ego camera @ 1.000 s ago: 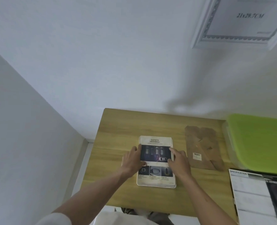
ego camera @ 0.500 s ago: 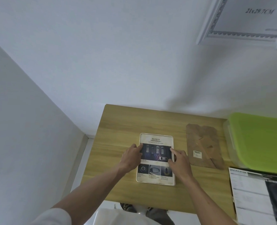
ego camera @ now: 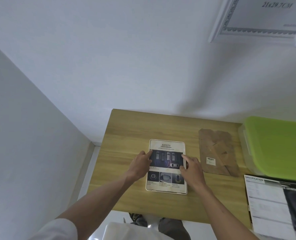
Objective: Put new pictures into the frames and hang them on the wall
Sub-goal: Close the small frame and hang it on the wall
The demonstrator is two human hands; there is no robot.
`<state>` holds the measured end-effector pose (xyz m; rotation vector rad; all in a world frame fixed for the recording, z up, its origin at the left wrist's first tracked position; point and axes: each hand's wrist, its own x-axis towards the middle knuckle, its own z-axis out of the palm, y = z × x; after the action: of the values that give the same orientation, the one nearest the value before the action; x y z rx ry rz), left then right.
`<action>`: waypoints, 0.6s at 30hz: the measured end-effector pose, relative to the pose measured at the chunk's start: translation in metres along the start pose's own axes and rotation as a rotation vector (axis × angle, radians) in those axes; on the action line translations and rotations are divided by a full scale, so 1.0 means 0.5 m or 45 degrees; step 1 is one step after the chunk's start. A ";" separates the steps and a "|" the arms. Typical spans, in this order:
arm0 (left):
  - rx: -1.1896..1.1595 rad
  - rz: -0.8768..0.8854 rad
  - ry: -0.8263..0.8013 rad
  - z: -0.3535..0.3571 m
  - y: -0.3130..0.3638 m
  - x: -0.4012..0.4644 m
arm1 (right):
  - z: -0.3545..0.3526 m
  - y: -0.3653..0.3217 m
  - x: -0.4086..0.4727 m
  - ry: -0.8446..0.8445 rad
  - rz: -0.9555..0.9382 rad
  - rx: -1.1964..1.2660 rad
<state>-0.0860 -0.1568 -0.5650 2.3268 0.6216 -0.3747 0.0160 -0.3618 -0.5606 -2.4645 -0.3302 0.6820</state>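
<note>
Pressing "SAFETY" sheet (ego camera: 167,168) in frame, left hand (ego camera: 140,164), right hand (ego camera: 192,168); fingers extended, released.

Both bare forearms reach forward, the left hand (ego camera: 140,164) and right hand (ego camera: 192,168) lying palm-down with fingers extended.

This is looking like a plain room in a home or small office. A small wooden table (ego camera: 129,170) is standing in a corner of bare white walls (ego camera: 109,58), a white picture frame (ego camera: 258,21) is hanging above, and a green-lidded plastic box (ego camera: 275,146) is sitting beside printed sheets (ego camera: 268,205).
</note>
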 end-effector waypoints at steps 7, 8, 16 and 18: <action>0.029 0.008 0.288 0.006 0.027 -0.014 | -0.050 0.034 0.005 0.143 -0.005 0.066; 0.023 0.024 0.332 0.009 0.046 -0.010 | -0.067 0.045 0.010 0.198 0.012 0.035; -0.088 0.168 0.208 0.135 0.307 0.064 | -0.234 0.177 0.070 0.239 0.289 -0.196; -0.136 0.053 0.077 0.173 0.369 0.082 | -0.257 0.200 0.082 0.153 0.349 -0.229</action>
<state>0.0381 -0.3220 -0.5436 2.2520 0.6064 -0.2463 0.1275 -0.4859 -0.5422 -2.7393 -0.0055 0.6334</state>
